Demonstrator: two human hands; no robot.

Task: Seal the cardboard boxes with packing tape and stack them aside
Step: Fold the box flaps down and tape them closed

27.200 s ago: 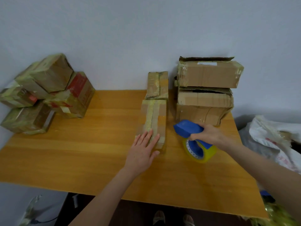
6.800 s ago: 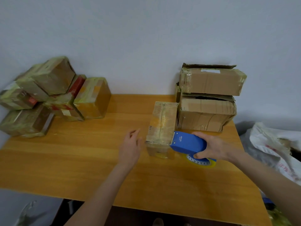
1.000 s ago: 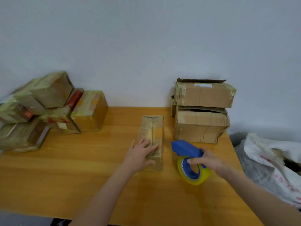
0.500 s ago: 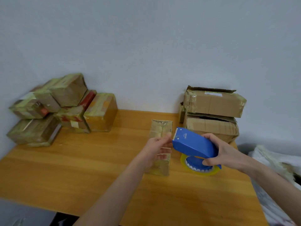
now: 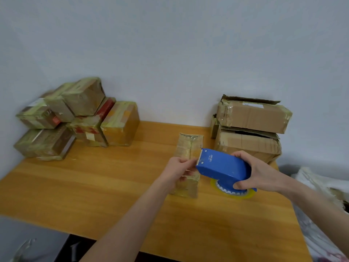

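**Small box, mid-counter, under taping**

Near: left hand [image 5: 179, 168], fingers [image 5: 188, 163] pinched together at the cutter edge of the dispenser [image 5: 222, 167]. They were judged to hold the free end of the tape [image 5: 234, 192], though the clear film could not be made out. The right hand [image 5: 258, 173] was clamped round the dispenser's rear, thumb beneath. The yellow roll sat under it, close to the counter [image 5: 94, 186]; contact unclear.

Middle: box [image 5: 188, 144], flat on the counter, directly under and beyond the left fingers. Its middle was hidden by them, and the dispenser crossed its right edge. Whether the fingers touched it could not be told. Judged light, stiff at the corners, its glossy taped faces likely slick. Best held by the long sides, or pressed flat from above.

Far left: pile [image 5: 79, 118] of sealed boxes against the wall. Far right: stack [image 5: 251, 129] of two worn boxes, flaps loose, just beside the box.
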